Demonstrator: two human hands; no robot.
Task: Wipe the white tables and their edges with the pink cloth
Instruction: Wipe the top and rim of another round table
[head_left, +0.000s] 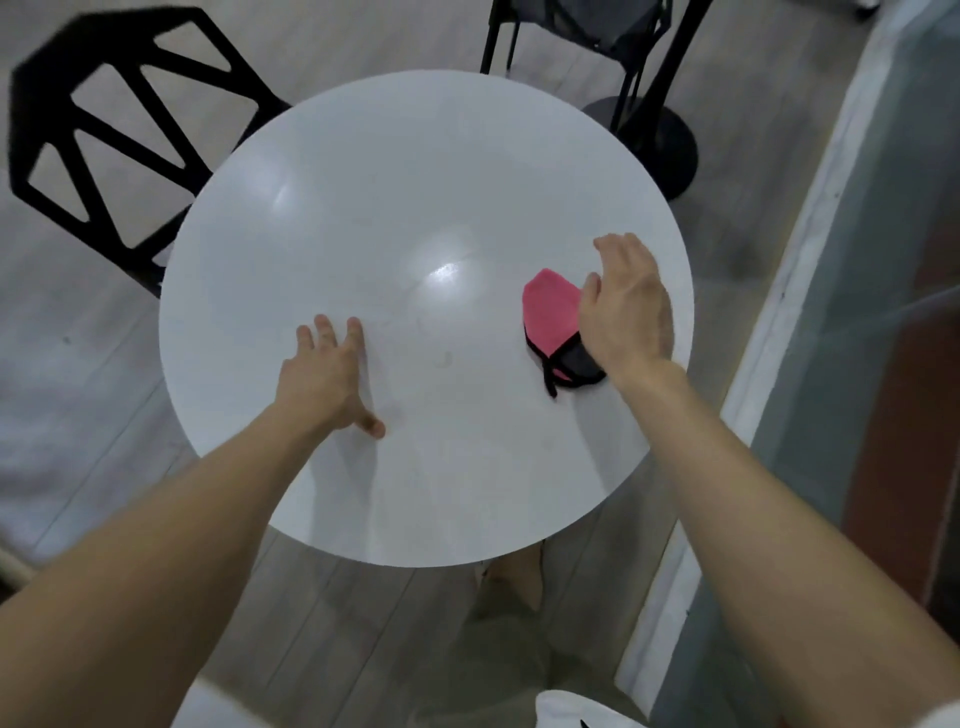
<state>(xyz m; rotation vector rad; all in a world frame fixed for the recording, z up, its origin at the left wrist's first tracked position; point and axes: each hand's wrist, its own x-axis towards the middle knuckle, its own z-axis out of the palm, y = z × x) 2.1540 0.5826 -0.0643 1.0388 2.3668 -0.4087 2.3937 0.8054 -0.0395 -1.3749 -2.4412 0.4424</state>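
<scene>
So the person is standing at the near edge of a round white table (415, 182) with both bare arms stretched out over it. The left hand (324, 374) is planted flat on the tabletop on the left of the near half, fingers spread and straight, thumb stuck out toward the person's side, gripping nothing at all, just resting palm-down on the surface. The right hand (626, 306) is over on the right side of the table, close to the rim, and it's loose too: fingers stretched forward and a bit relaxed, not curled around anything. It sits right over the right-hand part of the pink cloth (548, 312), with the thumb by the cloth's upper right edge. From where I'm looking I honestly can't tell if the palm is pressing the cloth down or just hanging above it, but it's definitely not a pinch or a fist. The cloth itself lies bunched on the tabletop, pink with black trim, a greyish patch at its near end under the wrist and a little black loop poking out toward the near edge. Most of the pink bit sticks out to the left of the hand. There's a shiny light reflection about mid-table. Off the table's far left there's a black chair (104, 104) with an angular cut-out back, and another dark chair (587, 26) at the far side next to a round black base (660, 140) on the pale wood-look floor (78, 338).
</scene>
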